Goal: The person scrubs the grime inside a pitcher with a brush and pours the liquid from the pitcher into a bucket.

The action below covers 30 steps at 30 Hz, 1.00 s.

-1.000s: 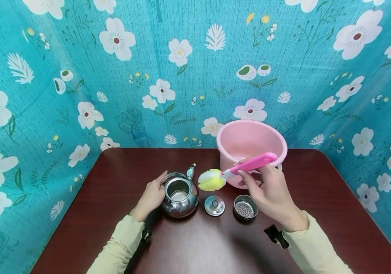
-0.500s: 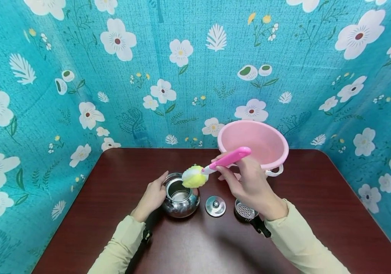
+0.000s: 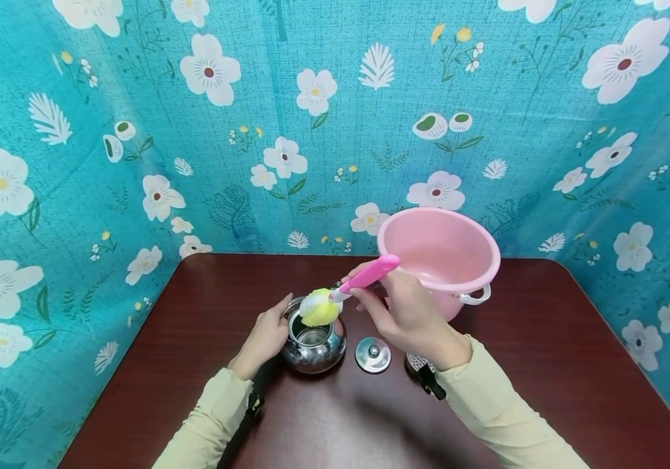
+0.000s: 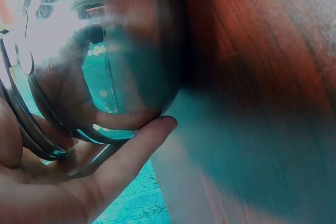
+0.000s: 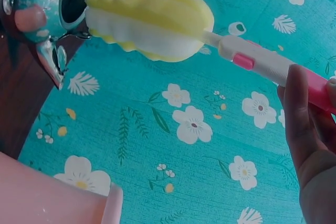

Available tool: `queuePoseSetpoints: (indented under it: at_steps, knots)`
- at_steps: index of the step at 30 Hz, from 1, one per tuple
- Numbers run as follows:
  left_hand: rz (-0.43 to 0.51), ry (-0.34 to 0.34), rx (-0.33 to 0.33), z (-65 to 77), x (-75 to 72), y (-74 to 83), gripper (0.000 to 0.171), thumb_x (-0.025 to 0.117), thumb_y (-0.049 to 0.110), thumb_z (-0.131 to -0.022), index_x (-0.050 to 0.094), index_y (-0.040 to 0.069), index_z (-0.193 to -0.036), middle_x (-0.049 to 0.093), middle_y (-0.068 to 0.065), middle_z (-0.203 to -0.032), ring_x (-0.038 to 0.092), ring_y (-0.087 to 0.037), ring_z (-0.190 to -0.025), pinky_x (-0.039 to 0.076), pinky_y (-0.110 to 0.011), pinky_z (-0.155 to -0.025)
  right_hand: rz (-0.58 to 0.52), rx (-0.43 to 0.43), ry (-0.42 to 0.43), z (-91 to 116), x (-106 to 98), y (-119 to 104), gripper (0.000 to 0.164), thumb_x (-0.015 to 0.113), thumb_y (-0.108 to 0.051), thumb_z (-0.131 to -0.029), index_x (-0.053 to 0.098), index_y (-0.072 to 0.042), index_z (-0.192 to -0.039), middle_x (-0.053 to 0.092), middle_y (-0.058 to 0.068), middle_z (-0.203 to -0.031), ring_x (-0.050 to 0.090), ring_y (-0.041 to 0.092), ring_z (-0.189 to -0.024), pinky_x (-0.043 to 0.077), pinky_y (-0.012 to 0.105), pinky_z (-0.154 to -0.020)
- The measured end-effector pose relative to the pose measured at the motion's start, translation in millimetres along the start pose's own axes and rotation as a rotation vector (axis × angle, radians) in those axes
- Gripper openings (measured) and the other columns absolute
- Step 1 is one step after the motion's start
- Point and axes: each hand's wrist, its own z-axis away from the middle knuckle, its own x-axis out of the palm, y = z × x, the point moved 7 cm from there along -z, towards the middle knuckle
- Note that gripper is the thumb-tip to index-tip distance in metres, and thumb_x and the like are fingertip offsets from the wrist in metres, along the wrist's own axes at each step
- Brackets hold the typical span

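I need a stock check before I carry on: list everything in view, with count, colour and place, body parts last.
Kettle: one, shiny silver, on the table, mouth uncovered
Sponge brush: one, yellow-and-white head, pink-and-white handle, held with its head at the kettle's mouth
Lid: one, silver, knob up, on the table right of the kettle
Strainer cup: one, silver, right of the lid, partly hidden
Bucket: one, pink, table's far right
Table: one, reddish brown, beneath everything
Floral cloth: turquoise, behind and at both sides; number of pieces unclear
Wrist straps: two, black, one per wrist
Sleeves: two, pale yellow-green, on the arms
Left hand: one, bare, holding the kettle
Right hand: one, bare, holding the brush
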Motion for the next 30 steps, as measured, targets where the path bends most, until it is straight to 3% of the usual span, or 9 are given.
queuePoseSetpoints:
  at_steps: [15, 19, 21, 26, 30]
  knots:
    - [-0.003, -0.005, -0.033, -0.5, 0.8, -2.4, 0.057, 0.040, 0.001, -0.090, 0.042, 0.009, -0.147, 0.052, -0.015, -0.142, 0.053, -0.024, -0.125, 0.047, -0.042, -0.098, 0.085, -0.041, -0.124, -6.0, 18.9, 3.4, 0.022, 0.068, -0.003, -0.086, 0.060, -0.006, -0.106, 0.069, 0.002, -0.102, 0.065, 0.010, -0.093, 0.053, 0.024, -0.084]
    - [-0.011, -0.016, -0.021, -0.2, 1.9, -1.5, 0.058, 0.040, -0.001, -0.090, 0.041, 0.008, -0.147, 0.053, -0.017, -0.140, 0.060, -0.025, -0.095, 0.047, -0.036, -0.083, 0.049, -0.030, -0.173, -7.3, 25.0, 4.5, 0.020, 0.064, -0.003, -0.089, 0.059, -0.007, -0.108, 0.067, 0.000, -0.101, 0.063, 0.002, -0.081, 0.053, 0.024, -0.084]
    - [-0.015, -0.020, -0.012, -0.4, 2.6, -1.5, 0.057, 0.040, -0.001, -0.090, 0.040, 0.007, -0.147, 0.053, -0.018, -0.140, 0.059, -0.024, -0.092, 0.045, -0.035, -0.080, 0.049, -0.038, -0.185, -7.8, 27.0, 5.1, 0.019, 0.064, -0.003, -0.089, 0.059, -0.008, -0.108, 0.066, 0.000, -0.101, 0.061, -0.001, -0.076, 0.052, 0.023, -0.083]
    - [-0.020, -0.007, 0.002, -1.2, 1.6, -1.2, 0.057, 0.040, -0.002, -0.090, 0.041, 0.006, -0.147, 0.052, -0.018, -0.141, 0.056, -0.022, -0.115, 0.046, -0.037, -0.089, 0.046, -0.080, -0.193, -9.3, 29.5, 4.0, 0.019, 0.064, -0.001, -0.088, 0.059, -0.007, -0.105, 0.066, 0.003, -0.104, 0.061, 0.003, -0.081, 0.052, 0.022, -0.083]
    - [-0.015, -0.014, -0.008, -0.4, 1.9, -1.2, 0.058, 0.040, -0.002, -0.089, 0.040, 0.007, -0.147, 0.052, -0.017, -0.141, 0.057, -0.022, -0.104, 0.044, -0.034, -0.082, 0.036, -0.095, -0.207, -10.5, 32.5, 2.9, 0.020, 0.064, 0.001, -0.087, 0.059, -0.006, -0.105, 0.066, 0.004, -0.105, 0.060, 0.005, -0.081, 0.051, 0.020, -0.083]
